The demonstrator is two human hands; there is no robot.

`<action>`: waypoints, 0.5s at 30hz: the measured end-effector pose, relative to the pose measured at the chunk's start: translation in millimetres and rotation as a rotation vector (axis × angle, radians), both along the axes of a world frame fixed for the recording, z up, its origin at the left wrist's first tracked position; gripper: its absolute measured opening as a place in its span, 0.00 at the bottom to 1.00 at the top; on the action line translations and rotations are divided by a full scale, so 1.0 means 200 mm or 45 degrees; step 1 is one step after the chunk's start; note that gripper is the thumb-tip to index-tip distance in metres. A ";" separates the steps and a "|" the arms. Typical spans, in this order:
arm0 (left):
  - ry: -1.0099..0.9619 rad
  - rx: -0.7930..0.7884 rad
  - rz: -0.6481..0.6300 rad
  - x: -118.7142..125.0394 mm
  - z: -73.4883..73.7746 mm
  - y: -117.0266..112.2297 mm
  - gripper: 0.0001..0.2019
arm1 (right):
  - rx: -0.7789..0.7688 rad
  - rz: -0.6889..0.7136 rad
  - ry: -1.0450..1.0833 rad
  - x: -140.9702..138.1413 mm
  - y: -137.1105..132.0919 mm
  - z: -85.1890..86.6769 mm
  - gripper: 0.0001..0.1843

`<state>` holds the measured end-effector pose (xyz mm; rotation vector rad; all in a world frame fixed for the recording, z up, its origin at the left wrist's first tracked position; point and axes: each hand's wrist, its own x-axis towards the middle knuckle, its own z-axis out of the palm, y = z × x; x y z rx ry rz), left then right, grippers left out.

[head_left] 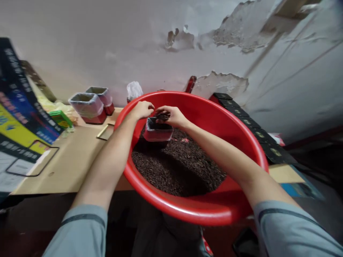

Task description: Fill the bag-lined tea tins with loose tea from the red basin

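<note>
A big red plastic basin holds a heap of dark loose tea leaves. A small red box lined with clear plastic stands in the leaves at the far side. My left hand is curled on the box's far left rim. My right hand is closed over a pinch of the dark leaves right above the box's opening. Both forearms reach across the basin from grey sleeves.
Two more plastic-lined red boxes stand at the back left on flattened cardboard. A green packet and printed cartons lie at the left. A row of dark tins runs along the right. Behind is a peeling wall.
</note>
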<state>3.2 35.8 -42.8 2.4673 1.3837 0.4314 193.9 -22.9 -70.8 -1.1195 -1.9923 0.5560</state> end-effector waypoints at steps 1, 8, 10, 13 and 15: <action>0.032 0.035 -0.015 0.02 0.01 -0.01 0.18 | -0.026 0.008 -0.033 0.05 -0.02 0.02 0.33; 0.093 0.095 -0.087 0.06 0.02 0.03 0.19 | -0.501 -0.183 -0.488 0.43 -0.40 -0.19 0.57; 0.087 0.120 -0.102 0.06 0.02 0.04 0.19 | -0.850 -0.043 -0.738 0.45 -0.50 -0.31 0.62; 0.098 0.131 -0.101 0.06 0.03 0.02 0.19 | -1.101 0.057 -0.951 0.40 -0.55 -0.39 0.69; 0.129 0.099 -0.100 0.07 0.02 0.00 0.19 | -1.148 0.072 -1.045 0.36 -0.54 -0.37 0.71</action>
